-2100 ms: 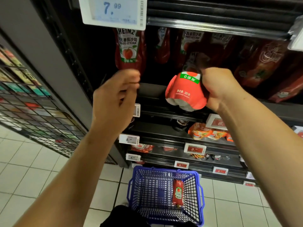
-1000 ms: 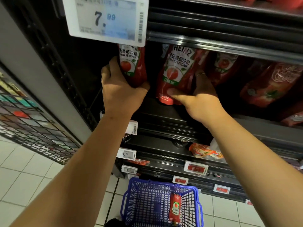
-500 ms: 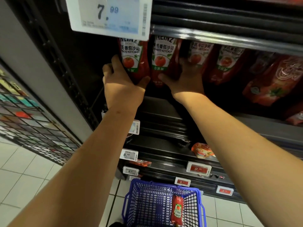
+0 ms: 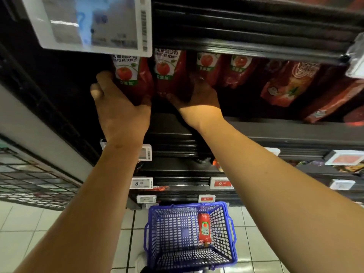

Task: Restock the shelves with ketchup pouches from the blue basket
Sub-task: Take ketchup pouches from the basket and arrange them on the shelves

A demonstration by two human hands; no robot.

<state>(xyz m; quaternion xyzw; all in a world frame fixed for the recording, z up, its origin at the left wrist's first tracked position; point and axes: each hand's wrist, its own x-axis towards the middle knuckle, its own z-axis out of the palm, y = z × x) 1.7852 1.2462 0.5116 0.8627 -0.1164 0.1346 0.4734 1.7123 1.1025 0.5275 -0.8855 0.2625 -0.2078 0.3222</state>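
Up in the top middle of the frame both hands are on the front row of ketchup pouches, apparently to stand them straight and level with each other on the shelf point(image 4: 275, 131). The left hand point(image 4: 120, 109) cups the leftmost pouch point(image 4: 132, 79), fingers curled round its left edge and thumb under its bottom corner, so it grips that pouch. The right hand point(image 4: 199, 99) is round the lower part of the second pouch point(image 4: 169, 73), thumb lying under its front; its fingers are hidden behind the pouch in the dark, though the grip looks like a hold and not a flat push. Two more pouches of the same kind stand just to the right, and darker red packs lean further right. A big price tag point(image 4: 88, 24) hangs above at upper left, blurred.

At the bottom middle, on the tiled floor point(image 4: 23, 229), sits the blue basket point(image 4: 153, 239). One pouch point(image 4: 204, 227) lies in its right half, lengthwise; otherwise only mesh shows. Judging by that, the restocking is nearly done, one pouch left to shelve
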